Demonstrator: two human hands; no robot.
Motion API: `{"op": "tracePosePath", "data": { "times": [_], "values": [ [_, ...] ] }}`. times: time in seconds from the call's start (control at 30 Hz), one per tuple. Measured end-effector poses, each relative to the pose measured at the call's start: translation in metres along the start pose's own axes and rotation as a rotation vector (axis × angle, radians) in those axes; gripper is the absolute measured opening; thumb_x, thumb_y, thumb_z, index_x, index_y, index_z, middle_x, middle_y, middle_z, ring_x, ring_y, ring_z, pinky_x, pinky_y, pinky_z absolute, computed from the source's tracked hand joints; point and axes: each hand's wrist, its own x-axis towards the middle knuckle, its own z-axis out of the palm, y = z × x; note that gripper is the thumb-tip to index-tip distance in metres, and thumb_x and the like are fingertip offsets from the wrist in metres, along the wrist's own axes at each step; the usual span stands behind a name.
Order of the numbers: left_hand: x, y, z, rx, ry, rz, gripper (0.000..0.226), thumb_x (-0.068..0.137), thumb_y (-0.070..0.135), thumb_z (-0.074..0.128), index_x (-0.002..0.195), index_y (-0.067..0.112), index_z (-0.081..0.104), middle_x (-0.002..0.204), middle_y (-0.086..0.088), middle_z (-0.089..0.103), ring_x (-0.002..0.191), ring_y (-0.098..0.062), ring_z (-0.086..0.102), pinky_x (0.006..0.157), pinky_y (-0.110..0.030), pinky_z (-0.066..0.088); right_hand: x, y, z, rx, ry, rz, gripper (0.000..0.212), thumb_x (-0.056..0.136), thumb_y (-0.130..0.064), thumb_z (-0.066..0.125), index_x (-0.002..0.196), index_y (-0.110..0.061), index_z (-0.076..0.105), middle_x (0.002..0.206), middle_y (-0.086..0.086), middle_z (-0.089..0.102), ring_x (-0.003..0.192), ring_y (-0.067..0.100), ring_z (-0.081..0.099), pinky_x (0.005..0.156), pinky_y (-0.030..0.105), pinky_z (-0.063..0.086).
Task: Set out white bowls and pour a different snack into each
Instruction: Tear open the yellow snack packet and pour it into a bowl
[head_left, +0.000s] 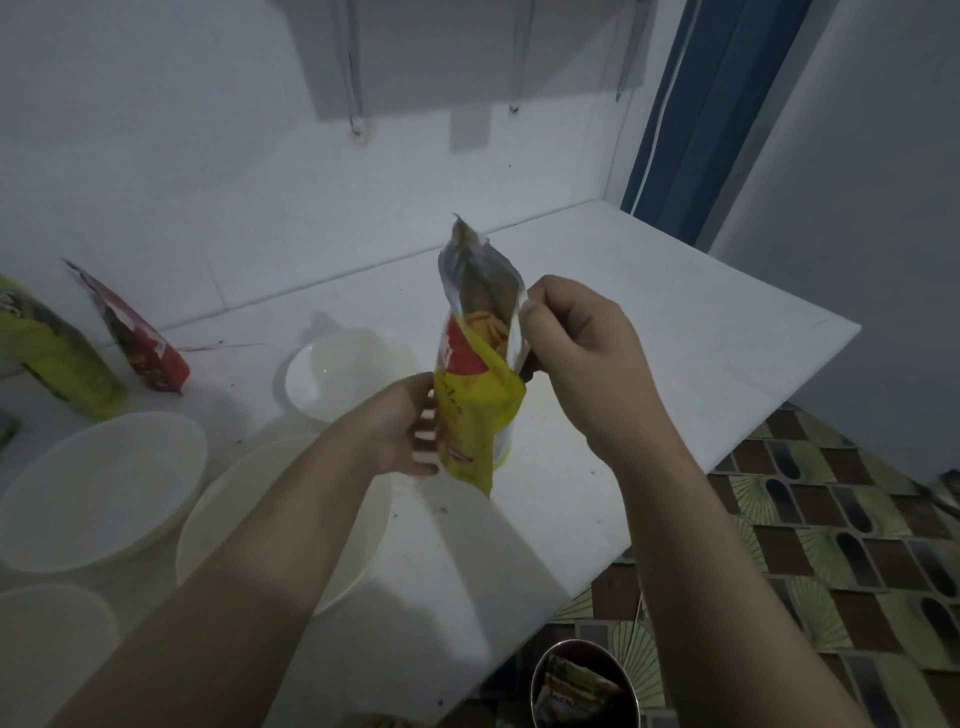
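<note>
Opening the yellow chip bag (475, 415): left hand (402, 426) gripping its body, right hand (576, 353) fingers (530, 312) pinching the torn flap. Probably next: tipping over the small white bowl (332, 382).

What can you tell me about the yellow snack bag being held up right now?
The yellow snack bag is a crinkly foil packet with a red patch and silvery lining. It is held upright above the white counter, its top torn open, with chips visible inside. The left hand grips its lower side; the right hand pinches the torn edge.

Two bare forearms, sleeveless to the frame edge, left grip (402, 426) and right grip (582, 343) ungloved, ringless
</note>
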Motion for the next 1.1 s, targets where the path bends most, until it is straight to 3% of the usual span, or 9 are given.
{"op": "tracePosePath", "data": {
  "times": [0.17, 0.33, 0.43, 0.53, 0.63, 0.73, 0.83, 0.9, 1.1],
  "values": [
    [0.009, 0.002, -0.003, -0.276, -0.098, 0.039, 0.033, 0.098, 0.021, 0.042, 0.119, 0.009, 0.064, 0.112, -0.012, 0.066, 0.1, -0.028, 0.062, 0.095, -0.042, 0.048, -0.001, -0.003, -0.003, 0.057, -0.006, -0.055, 0.024, 0.094, -0.009, 0.046, 0.075, 0.006, 0.047, 0.066, 0.016, 0.047, 0.061, 0.013, 0.049, 0.058, 0.035, 0.043],
    [0.013, 0.005, -0.004, -0.377, -0.041, 0.108, 0.036, 0.1, 0.017, 0.036, 0.096, 0.007, 0.07, 0.082, -0.011, 0.075, 0.066, -0.024, 0.073, 0.06, -0.037, 0.06, -0.003, -0.009, -0.005, 0.039, -0.014, -0.069, 0.022, 0.093, -0.007, 0.047, 0.075, 0.005, 0.05, 0.063, 0.009, 0.048, 0.058, 0.011, 0.05, 0.055, 0.03, 0.047],
    [0.015, 0.008, -0.007, -0.431, 0.013, 0.246, 0.036, 0.1, 0.022, 0.037, 0.091, 0.009, 0.07, 0.077, -0.009, 0.075, 0.066, -0.023, 0.072, 0.05, -0.031, 0.057, -0.002, -0.012, -0.009, -0.018, 0.061, -0.062, 0.02, 0.091, -0.007, 0.049, 0.074, 0.002, 0.054, 0.064, 0.012, 0.052, 0.056, 0.016, 0.053, 0.053, 0.032, 0.047],
    [0.015, 0.016, -0.018, -0.502, 0.031, 0.331, 0.045, 0.099, 0.026, 0.039, 0.082, 0.01, 0.077, 0.085, -0.012, 0.075, 0.071, -0.026, 0.073, 0.053, -0.033, 0.058, -0.001, -0.012, -0.014, -0.056, 0.135, -0.005, 0.023, 0.092, -0.011, 0.051, 0.075, 0.001, 0.06, 0.067, 0.014, 0.06, 0.055, 0.019, 0.057, 0.053, 0.04, 0.051],
    [0.012, 0.022, -0.027, -0.498, 0.063, 0.369, 0.035, 0.097, 0.028, 0.043, 0.099, 0.008, 0.072, 0.119, -0.019, 0.066, 0.106, -0.036, 0.065, 0.079, -0.044, 0.058, 0.0, -0.014, -0.016, -0.1, 0.101, 0.064, 0.024, 0.09, -0.012, 0.05, 0.076, 0.005, 0.059, 0.068, 0.016, 0.062, 0.054, 0.018, 0.056, 0.053, 0.042, 0.051],
    [0.012, 0.023, -0.035, -0.526, 0.082, 0.398, 0.036, 0.098, 0.031, 0.042, 0.105, 0.008, 0.069, 0.129, -0.019, 0.061, 0.119, -0.037, 0.058, 0.094, -0.048, 0.051, 0.002, -0.022, -0.013, -0.128, 0.012, 0.08, 0.029, 0.09, -0.018, 0.05, 0.077, 0.006, 0.058, 0.07, 0.017, 0.063, 0.054, 0.016, 0.051, 0.053, 0.034, 0.045],
    [0.006, 0.026, -0.04, -0.569, 0.08, 0.439, 0.045, 0.098, 0.034, 0.04, 0.089, 0.012, 0.079, 0.114, -0.015, 0.069, 0.108, -0.034, 0.064, 0.083, -0.044, 0.058, 0.004, -0.029, -0.006, -0.213, -0.06, 0.029, 0.043, 0.093, -0.034, 0.055, 0.077, 0.006, 0.059, 0.072, 0.021, 0.06, 0.054, 0.016, 0.048, 0.051, 0.028, 0.04],
    [0.0, 0.029, -0.046, -0.583, 0.094, 0.469, 0.053, 0.099, 0.033, 0.038, 0.073, 0.015, 0.08, 0.094, -0.011, 0.074, 0.093, -0.029, 0.068, 0.07, -0.039, 0.061, 0.006, -0.029, -0.004, -0.223, -0.072, 0.003, 0.04, 0.093, -0.026, 0.054, 0.078, 0.011, 0.057, 0.073, 0.028, 0.057, 0.054, 0.02, 0.044, 0.05, 0.03, 0.037],
    [-0.023, 0.032, -0.059, -0.602, 0.25, 0.559, 0.026, 0.096, 0.03, 0.051, 0.091, 0.012, 0.069, 0.093, -0.009, 0.074, 0.092, -0.029, 0.067, 0.075, -0.04, 0.056, 0.009, -0.029, 0.004, -0.245, -0.056, -0.009, 0.033, 0.087, -0.02, 0.055, 0.073, 0.01, 0.051, 0.061, 0.022, 0.045, 0.053, 0.014, 0.035, 0.049, 0.028, 0.029]
  ]
}}
